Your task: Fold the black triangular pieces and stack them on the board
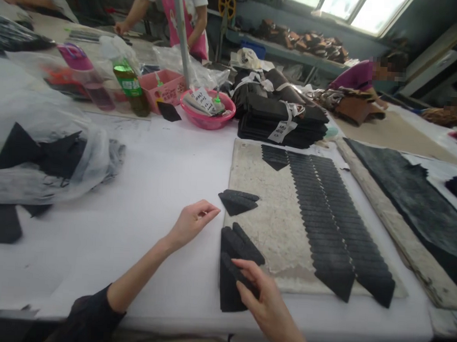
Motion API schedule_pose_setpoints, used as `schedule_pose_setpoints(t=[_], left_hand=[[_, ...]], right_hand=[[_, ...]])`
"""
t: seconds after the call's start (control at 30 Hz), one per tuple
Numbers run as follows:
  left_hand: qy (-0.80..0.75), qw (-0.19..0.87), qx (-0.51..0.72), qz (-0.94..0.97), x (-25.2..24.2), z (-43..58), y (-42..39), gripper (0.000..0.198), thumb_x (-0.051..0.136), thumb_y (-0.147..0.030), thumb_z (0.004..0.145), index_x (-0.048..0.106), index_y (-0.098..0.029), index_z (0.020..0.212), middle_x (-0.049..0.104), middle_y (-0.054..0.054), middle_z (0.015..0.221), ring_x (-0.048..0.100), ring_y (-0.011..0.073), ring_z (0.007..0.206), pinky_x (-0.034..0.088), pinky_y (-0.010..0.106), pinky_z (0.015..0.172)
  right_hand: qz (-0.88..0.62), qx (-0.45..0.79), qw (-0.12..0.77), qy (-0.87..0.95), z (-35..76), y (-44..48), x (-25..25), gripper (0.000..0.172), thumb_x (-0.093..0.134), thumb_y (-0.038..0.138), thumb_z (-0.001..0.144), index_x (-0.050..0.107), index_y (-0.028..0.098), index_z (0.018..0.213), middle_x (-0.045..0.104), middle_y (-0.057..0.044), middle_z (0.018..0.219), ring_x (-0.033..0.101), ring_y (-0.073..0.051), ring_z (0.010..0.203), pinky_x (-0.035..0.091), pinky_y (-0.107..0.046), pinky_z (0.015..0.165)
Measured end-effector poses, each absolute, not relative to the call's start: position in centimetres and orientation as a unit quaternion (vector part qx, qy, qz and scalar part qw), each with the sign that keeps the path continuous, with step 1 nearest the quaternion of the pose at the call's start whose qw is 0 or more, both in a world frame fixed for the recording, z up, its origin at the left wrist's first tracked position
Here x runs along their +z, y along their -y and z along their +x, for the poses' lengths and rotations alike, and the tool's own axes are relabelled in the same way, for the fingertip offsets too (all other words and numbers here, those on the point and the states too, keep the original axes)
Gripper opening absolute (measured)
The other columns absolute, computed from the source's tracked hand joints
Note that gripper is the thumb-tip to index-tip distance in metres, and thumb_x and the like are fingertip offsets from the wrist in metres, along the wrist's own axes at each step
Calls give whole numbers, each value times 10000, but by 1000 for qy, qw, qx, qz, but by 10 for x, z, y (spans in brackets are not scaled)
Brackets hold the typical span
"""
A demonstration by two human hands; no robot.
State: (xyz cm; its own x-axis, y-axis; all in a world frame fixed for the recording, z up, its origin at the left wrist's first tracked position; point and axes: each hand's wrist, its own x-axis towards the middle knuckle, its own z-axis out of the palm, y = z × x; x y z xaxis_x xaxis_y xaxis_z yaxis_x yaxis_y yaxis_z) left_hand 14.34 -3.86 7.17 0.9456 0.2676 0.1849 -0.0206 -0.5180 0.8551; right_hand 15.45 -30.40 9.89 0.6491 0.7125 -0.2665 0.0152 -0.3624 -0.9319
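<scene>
On my feed, my right hand (262,296) touches a dark piece (228,288) at the near left corner of the pale board (266,183); whether it grips, I can't tell. My left hand (193,221), fingertips pinched together, sits beside a small dark stack (237,203). Beyond, dark rows (318,221) overlap on the board's right.

The person is wearing a dark, almost black sleeve (91,312), loose and slightly creased, its plain cuff ending well short of the left hand (191,222). Both forearms are showing bare, as are the slender fingers (248,268) of the right hand (262,295).
</scene>
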Motion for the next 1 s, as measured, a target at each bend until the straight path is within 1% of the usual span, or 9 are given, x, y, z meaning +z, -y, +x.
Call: schedule_pose_setpoints(t=[0.07,0.17,0.3,0.37,0.47,0.63,0.7,0.83,1.0], left_hand=[[-96,529,91,838,75,104,39,271,517,-390,954,675,-179,890,653,3,770,599,128,690,487,222,639],[-152,543,52,824,74,42,38,226,573,-389,927,681,-191,911,660,-5,783,592,123,698,471,218,644],[-192,453,91,866,65,-23,39,160,595,-348,922,675,-210,904,638,-8,801,554,115,688,435,228,637],[-173,405,103,892,59,-40,42,165,558,-320,945,666,-205,894,616,1,790,538,120,686,427,242,637],[-131,327,120,928,51,-48,50,195,502,-280,974,659,-199,891,601,22,810,548,150,776,433,274,704],[-105,247,134,954,44,-41,59,208,463,-265,991,652,-193,942,573,30,812,528,157,778,431,282,689],[-101,234,140,957,42,-40,59,214,461,-268,991,649,-193,921,559,27,797,519,154,765,421,279,671],[-91,215,147,961,39,-40,56,202,471,-261,985,637,-191,892,543,21,775,509,158,756,398,285,652],[-100,233,153,955,37,-39,56,192,480,-261,982,624,-191,877,553,22,784,513,162,766,400,294,672]], right_hand=[[-751,344,501,258,130,290,94,356,523,184,885,570,255,1232,663,-20,1041,611,-174,984,464,-294,905],[-741,344,500,289,102,265,88,369,512,137,877,571,259,1221,671,-5,1030,622,-158,938,476,-262,858],[-763,284,454,363,81,236,76,386,463,82,895,556,247,1231,650,-28,1100,615,-167,970,474,-278,871],[-802,224,382,401,75,228,71,383,434,58,899,563,222,1220,642,-51,1038,608,-194,940,480,-309,838],[-840,175,286,427,70,222,67,361,437,43,897,580,201,1188,625,-59,946,597,-217,877,483,-333,778],[-861,132,232,433,64,221,68,340,486,49,894,582,209,1177,620,-52,943,588,-220,878,472,-341,785],[-866,115,225,431,62,220,66,292,519,100,908,584,216,1168,623,-53,948,590,-222,875,466,-341,781],[-875,81,254,405,59,215,59,239,557,289,940,573,206,1163,632,-63,944,597,-225,852,453,-337,757],[-865,75,308,390,57,211,50,173,467,265,982,625,220,1034,625,-41,883,583,-193,820,430,-306,745]])
